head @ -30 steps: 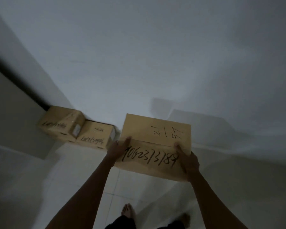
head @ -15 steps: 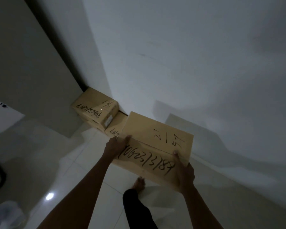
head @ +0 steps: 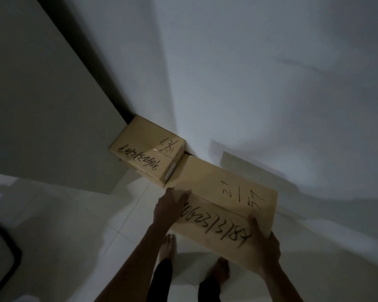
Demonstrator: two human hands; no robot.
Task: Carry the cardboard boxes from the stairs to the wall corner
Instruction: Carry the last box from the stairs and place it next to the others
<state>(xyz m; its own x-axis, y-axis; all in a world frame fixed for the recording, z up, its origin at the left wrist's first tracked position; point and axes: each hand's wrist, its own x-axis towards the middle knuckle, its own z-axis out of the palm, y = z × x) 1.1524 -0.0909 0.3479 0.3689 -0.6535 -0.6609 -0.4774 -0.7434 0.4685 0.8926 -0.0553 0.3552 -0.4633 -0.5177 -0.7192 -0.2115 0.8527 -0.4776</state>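
I hold a brown cardboard box (head: 223, 201) with black handwritten numbers on top, tilted in front of me above the floor. My left hand (head: 167, 207) grips its near left corner. My right hand (head: 263, 247) clasps its near right edge. In the wall corner beyond sits another cardboard box (head: 147, 153) with similar writing. The box I carry hovers just right of that one and hides whatever lies behind it on the floor by the wall.
A white wall (head: 271, 83) rises on the right and a grey wall panel (head: 31, 105) on the left, meeting at the corner. The floor is pale tile (head: 74, 225). My bare feet (head: 168, 247) stand below the box. A dark-edged object (head: 0, 264) sits at lower left.
I have stepped closer to the corner. The carried box has moved forward and now covers the second box that lay beside the corner one.
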